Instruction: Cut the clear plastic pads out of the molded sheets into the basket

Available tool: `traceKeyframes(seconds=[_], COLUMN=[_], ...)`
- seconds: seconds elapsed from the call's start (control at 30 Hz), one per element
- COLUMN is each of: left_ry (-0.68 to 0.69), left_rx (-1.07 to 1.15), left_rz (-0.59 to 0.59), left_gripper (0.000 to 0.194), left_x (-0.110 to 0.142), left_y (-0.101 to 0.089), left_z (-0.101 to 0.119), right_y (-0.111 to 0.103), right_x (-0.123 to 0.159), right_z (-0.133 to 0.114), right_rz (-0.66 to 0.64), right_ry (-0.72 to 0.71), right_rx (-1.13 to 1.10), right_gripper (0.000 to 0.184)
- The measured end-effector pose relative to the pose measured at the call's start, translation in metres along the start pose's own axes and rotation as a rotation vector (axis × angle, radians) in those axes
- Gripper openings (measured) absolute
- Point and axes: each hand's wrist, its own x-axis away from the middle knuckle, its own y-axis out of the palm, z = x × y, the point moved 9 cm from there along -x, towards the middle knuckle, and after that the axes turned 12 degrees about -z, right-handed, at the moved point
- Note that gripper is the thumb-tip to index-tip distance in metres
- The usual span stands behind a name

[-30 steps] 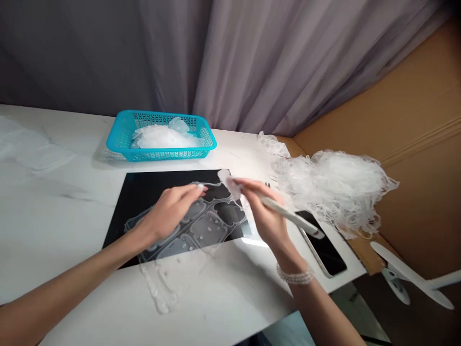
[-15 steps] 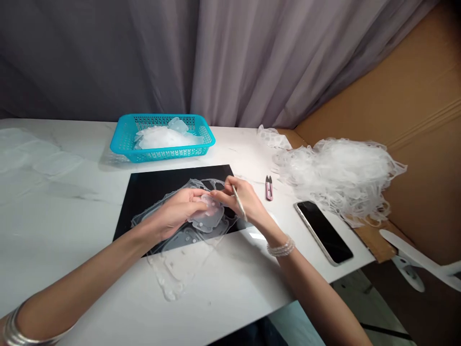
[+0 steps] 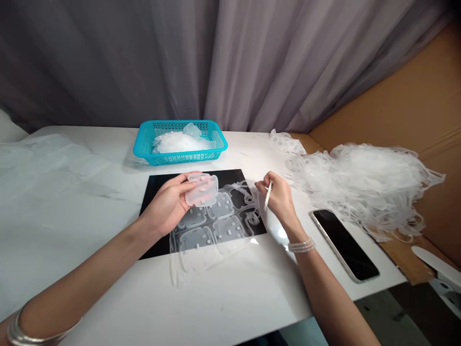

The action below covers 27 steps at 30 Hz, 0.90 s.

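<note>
My left hand [image 3: 169, 199] is closed on a frosted, translucent pad [image 3: 202, 191] with small raised nubs, held up over the black mat. Beneath it, a clear sheet [image 3: 196, 242] of similar moulded pads lies partly on the black mat [image 3: 160, 245] and partly on the white table. My right hand [image 3: 281, 194], right of the mat, is closed around a slim pale stick-like tool [image 3: 268, 194]. Loose clear strips [image 3: 247, 194] of the sheet run up close to its fingertips; whether they are pinched I cannot tell.
A blue basket [image 3: 180, 157] with frosted pieces stands at the back. On the right lie a heap of clear scraps [image 3: 367, 178], a smaller scrap piece [image 3: 286, 142] and a phone [image 3: 345, 245]. More translucent sheets [image 3: 46, 168] cover the left side.
My hands have moved apart: the left lifts the pad clear of the sheet, and the right has shifted right with the tool. The pink snips are now out of sight.
</note>
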Motion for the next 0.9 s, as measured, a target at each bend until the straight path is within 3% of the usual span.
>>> traceKeyframes(seconds=[0.07, 0.13, 0.27, 0.37, 0.5, 0.63, 0.7, 0.8, 0.9], left_ry=[-0.023, -0.039, -0.055, -0.048, -0.069, -0.165, -0.247, -0.299, -0.283], left_rx=[0.084, 0.139, 0.137, 0.108, 0.069, 0.172, 0.274, 0.374, 0.408], left_rz=[-0.012, -0.027, -0.057, -0.063, -0.105, -0.039, -0.062, -0.164, -0.184], left_gripper=[0.026, 0.029, 0.030, 0.028, 0.032, 0.040, 0.048, 0.056, 0.060], left_x=[0.002, 0.005, 0.008, 0.008, 0.007, 0.007, 0.008, 0.008, 0.007], left_y=[0.003, 0.008, 0.015, 0.015, 0.013, 0.004, 0.008, 0.020, 0.021], left_z=[0.001, 0.001, -0.002, -0.004, -0.008, -0.023, -0.033, -0.038, -0.034], right_y=[-0.002, 0.007, 0.055, 0.068, 0.055, 0.031, 0.035, 0.055, 0.043], right_x=[0.005, 0.011, 0.024, 0.029, 0.027, 0.031, 0.036, 0.045, 0.044], right_z=[-0.009, -0.023, -0.057, -0.069, -0.062, -0.062, -0.077, -0.096, -0.090], right_rz=[0.059, 0.038, -0.300, -0.382, -0.229, 0.000, -0.061, -0.284, -0.188], right_ry=[0.007, 0.008, 0.002, -0.011, -0.042, -0.121, -0.240, -0.370, -0.316], right_rx=[0.001, -0.132, -0.602, -0.722, -0.729, -0.514, -0.379, -0.322, -0.405], right_gripper=[0.028, 0.032, 0.037, 0.041, 0.043, 0.041, 0.040, 0.039, 0.039])
